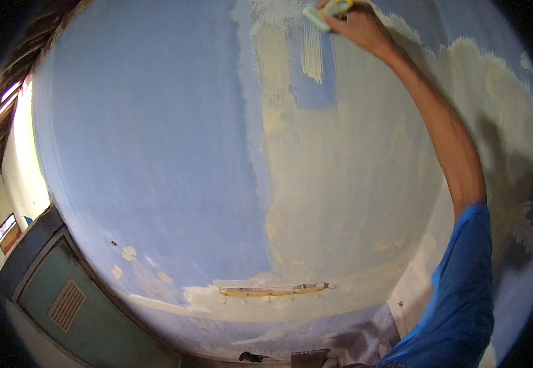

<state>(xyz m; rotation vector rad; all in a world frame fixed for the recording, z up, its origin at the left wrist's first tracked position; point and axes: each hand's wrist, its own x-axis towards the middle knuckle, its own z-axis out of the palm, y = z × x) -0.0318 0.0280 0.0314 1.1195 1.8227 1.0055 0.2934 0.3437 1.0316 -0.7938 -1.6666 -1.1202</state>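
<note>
High on the wall, my right hand (pixel 362 27) is closed around a paintbrush (pixel 315 19) with a yellow handle and wide, pale bristles coated in paint. Its bristles appear to be against the wall. Just below the brush, a wet cream streak (pixel 311 56) runs down over a small patch of bare blue. Cream paint (pixel 352 178) covers much of the wall to the right of a ragged vertical edge, while the wall (pixel 156 122) left of it is still blue. My right arm, in a blue sleeve (pixel 456 294), reaches up from the lower right. My left hand is out of sight.
A rail with several hooks (pixel 272 291) is fixed low on the wall. At lower left stands a green door (pixel 39 282) with a slatted vent. A black object (pixel 253 357) lies at the bottom. Another wall (pixel 493 98), partly cream, meets this one at right.
</note>
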